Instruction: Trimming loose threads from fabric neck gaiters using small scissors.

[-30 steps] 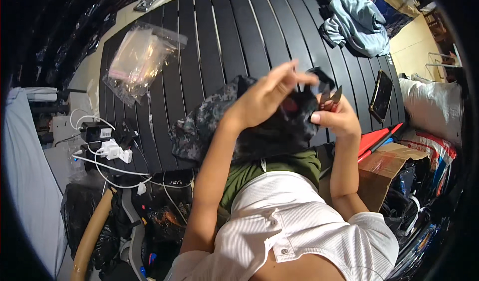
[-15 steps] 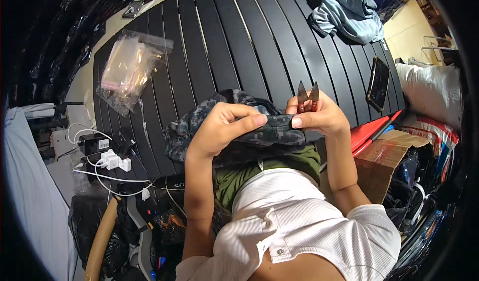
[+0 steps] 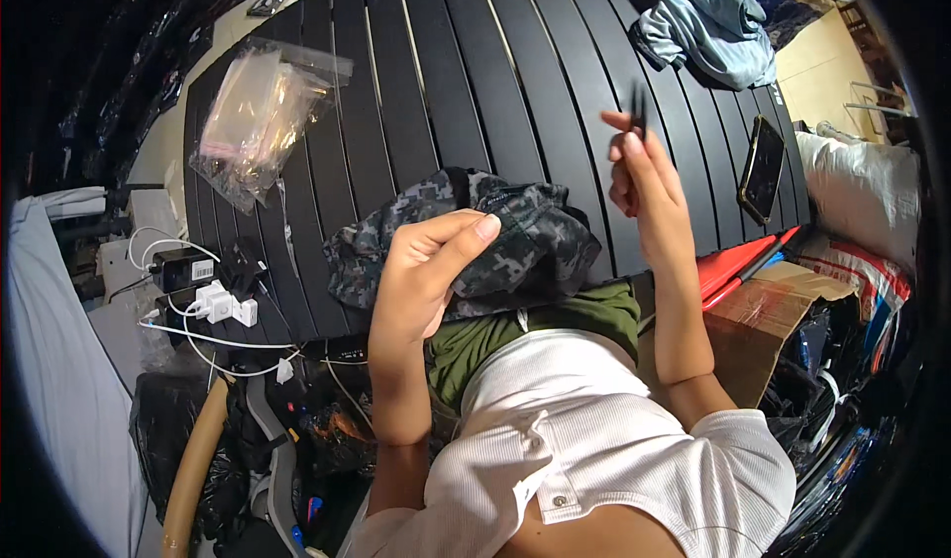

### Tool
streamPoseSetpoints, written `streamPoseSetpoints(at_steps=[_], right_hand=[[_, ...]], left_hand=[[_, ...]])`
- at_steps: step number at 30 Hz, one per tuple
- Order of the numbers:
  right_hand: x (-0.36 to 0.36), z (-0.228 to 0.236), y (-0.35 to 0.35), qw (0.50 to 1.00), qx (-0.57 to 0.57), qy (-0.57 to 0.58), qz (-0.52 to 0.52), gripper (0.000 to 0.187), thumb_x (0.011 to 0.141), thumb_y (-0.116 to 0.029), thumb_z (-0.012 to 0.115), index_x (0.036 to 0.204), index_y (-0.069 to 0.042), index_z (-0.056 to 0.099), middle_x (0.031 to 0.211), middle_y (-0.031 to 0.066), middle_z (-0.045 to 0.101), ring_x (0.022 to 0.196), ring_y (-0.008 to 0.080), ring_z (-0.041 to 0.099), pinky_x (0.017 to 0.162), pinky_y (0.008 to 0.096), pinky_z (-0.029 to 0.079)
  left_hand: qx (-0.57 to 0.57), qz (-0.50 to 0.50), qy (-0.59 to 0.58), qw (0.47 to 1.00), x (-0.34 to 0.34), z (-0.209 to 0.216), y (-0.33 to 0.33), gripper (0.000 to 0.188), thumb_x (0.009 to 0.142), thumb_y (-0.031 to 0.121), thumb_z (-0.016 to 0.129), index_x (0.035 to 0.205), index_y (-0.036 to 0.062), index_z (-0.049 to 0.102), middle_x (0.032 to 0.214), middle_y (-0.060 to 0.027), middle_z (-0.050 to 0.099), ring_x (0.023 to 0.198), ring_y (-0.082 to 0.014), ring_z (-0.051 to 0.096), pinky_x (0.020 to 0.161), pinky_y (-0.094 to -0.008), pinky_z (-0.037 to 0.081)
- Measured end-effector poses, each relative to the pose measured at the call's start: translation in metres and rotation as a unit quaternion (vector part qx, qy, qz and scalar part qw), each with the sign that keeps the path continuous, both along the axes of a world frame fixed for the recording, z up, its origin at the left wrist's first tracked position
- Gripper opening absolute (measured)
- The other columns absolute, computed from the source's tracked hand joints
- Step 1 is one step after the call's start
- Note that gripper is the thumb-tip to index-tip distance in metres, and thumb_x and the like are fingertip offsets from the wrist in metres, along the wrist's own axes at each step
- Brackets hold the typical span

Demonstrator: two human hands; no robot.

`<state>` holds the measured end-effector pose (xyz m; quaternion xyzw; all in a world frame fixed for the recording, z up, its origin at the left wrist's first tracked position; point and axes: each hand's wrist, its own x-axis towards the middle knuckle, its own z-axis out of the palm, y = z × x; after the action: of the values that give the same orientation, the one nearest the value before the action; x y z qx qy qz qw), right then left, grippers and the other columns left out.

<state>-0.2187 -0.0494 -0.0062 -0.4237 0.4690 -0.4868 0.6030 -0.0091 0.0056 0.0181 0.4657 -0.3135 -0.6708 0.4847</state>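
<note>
A crumpled garment in dark grey digital camouflage (image 3: 543, 239) lies at the near edge of the black slatted table (image 3: 535, 93). Over its left part is my left hand (image 3: 426, 266), closed, with thumb and forefinger pressed together. Whether a bit of cloth or a thread sits in that pinch, I cannot make out. Raised to the right of the garment, apart from it, my right hand (image 3: 652, 182) grips a pair of thread snips (image 3: 639, 107). Their dark blades point away from me and are blurred by motion.
Clear plastic bags (image 3: 253, 112) lie at the table's left, a phone (image 3: 762, 170) at its right edge, and a grey-blue cloth (image 3: 708, 23) at the far right. White chargers (image 3: 220, 305) with cables stand at the near left. A cardboard box (image 3: 783, 305) is right of my right forearm.
My right hand has let go of the garment and moved up and right with the snips. The garment has sunk onto the table. My left hand has shifted slightly left.
</note>
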Motion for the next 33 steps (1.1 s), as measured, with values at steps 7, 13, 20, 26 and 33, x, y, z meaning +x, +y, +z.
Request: streamPoseSetpoints(at_steps=[7, 13, 20, 26, 33], right_hand=[[0.001, 0.025, 0.041, 0.961, -0.126, 0.228, 0.089, 0.014, 0.091, -0.004, 0.038, 0.097, 0.002, 0.049, 0.072, 0.0006, 0.048, 0.053, 0.0035, 0.039, 0.047, 0.0179, 0.034], [0.005, 0.026, 0.050, 0.912, -0.250, 0.277, 0.168, 0.027, 0.082, -0.022, 0.058, 0.085, 0.002, 0.048, 0.057, 0.0038, 0.043, 0.047, 0.0106, 0.040, 0.047, 0.0223, 0.035], [0.019, 0.032, 0.052, 0.876, -0.316, 0.335, 0.146, 0.039, 0.070, -0.028, 0.075, 0.075, -0.002, 0.046, 0.048, 0.0041, 0.048, 0.039, 0.0193, 0.052, 0.040, 0.0274, 0.040], [0.018, 0.036, 0.055, 0.885, -0.288, 0.341, 0.131, 0.039, 0.071, -0.028, 0.075, 0.073, -0.003, 0.046, 0.048, 0.0041, 0.049, 0.038, 0.0176, 0.052, 0.038, 0.0256, 0.040], [0.017, 0.037, 0.056, 0.873, -0.315, 0.356, 0.112, 0.040, 0.071, -0.030, 0.074, 0.073, -0.003, 0.045, 0.048, 0.0037, 0.041, 0.037, 0.0150, 0.041, 0.038, 0.0245, 0.034]], left_hand=[[0.005, 0.007, -0.017, 1.000, 0.002, 0.001, 0.009, 0.016, 0.084, 0.010, 0.062, 0.085, -0.0053, 0.066, 0.064, 0.0078, 0.050, 0.057, 0.0007, 0.037, 0.051, -0.0169, 0.028], [-0.039, 0.043, -0.051, 0.997, -0.007, 0.009, 0.012, 0.017, 0.085, 0.010, 0.061, 0.086, -0.0055, 0.066, 0.063, 0.0085, 0.048, 0.056, 0.0016, 0.035, 0.049, -0.0167, 0.026], [-0.069, 0.033, -0.064, 0.995, -0.015, 0.020, 0.022, 0.018, 0.086, 0.011, 0.059, 0.090, -0.0062, 0.065, 0.065, 0.0070, 0.052, 0.059, 0.0012, 0.040, 0.050, -0.0154, 0.030], [-0.122, 0.027, -0.143, 0.982, -0.020, 0.027, 0.027, 0.019, 0.086, 0.010, 0.058, 0.091, -0.0086, 0.063, 0.073, -0.0024, 0.060, 0.063, -0.0024, 0.048, 0.053, -0.0170, 0.037], [-0.169, 0.015, -0.221, 0.961, -0.023, 0.034, 0.029, 0.020, 0.086, 0.009, 0.057, 0.090, -0.0099, 0.061, 0.075, -0.0082, 0.061, 0.064, -0.0060, 0.050, 0.055, -0.0195, 0.040]])
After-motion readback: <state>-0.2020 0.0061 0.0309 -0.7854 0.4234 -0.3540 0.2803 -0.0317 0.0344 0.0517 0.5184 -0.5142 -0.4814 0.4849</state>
